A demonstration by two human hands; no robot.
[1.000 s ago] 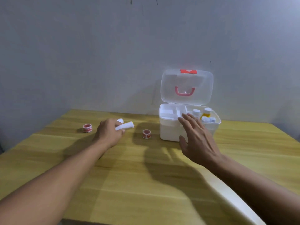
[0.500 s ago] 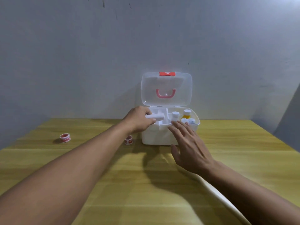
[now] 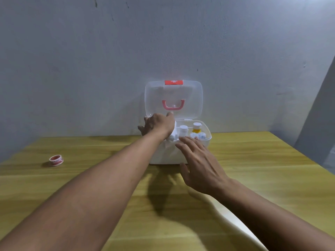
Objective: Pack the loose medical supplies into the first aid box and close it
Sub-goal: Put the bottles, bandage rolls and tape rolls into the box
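Observation:
The white first aid box (image 3: 163, 157) stands at the back of the table, its clear lid (image 3: 190, 98) upright with a pink handle. My left hand (image 3: 157, 126) hovers over the box's left compartment with fingers spread. White gauze rolls (image 3: 172, 137) lie in the box just under its wrist. My right hand (image 3: 201, 164) is flat and open in front of the box, fingertips at the front rim. A white bottle (image 3: 183, 130), a yellow bottle (image 3: 196, 128) and small containers (image 3: 198, 136) sit in the right compartment. A red-and-white tape roll (image 3: 56, 160) lies far left.
The wooden table (image 3: 262, 169) ends at a grey wall right behind the box. A white strip (image 3: 230, 216) runs along the table under my right forearm. My left forearm hides the table surface just left of the box.
My left hand went from the box's near edge to deeper over the left compartment and its fingers spread; the white rolls now lie below it. My right hand stayed in front of the box.

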